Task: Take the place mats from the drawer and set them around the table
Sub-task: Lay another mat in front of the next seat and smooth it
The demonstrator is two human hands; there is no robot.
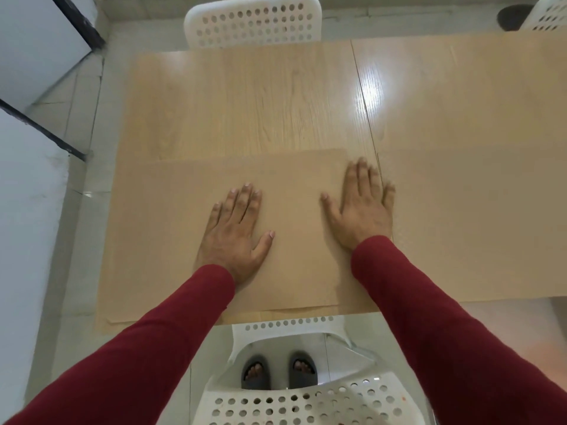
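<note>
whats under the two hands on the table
Both the left hand and right hand lie flat on a tan place mat, which lies on the wooden table. The table under the mat is hidden.

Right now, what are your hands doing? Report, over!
Left hand and right hand flat, open, pressing the place mat. Mat lies at table near edge, above white chair. Nothing in the way.

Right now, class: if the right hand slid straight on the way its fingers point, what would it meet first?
The right hand would leave the place mat onto bare table; nothing blocks it before the far edge, as far as visible.
</note>
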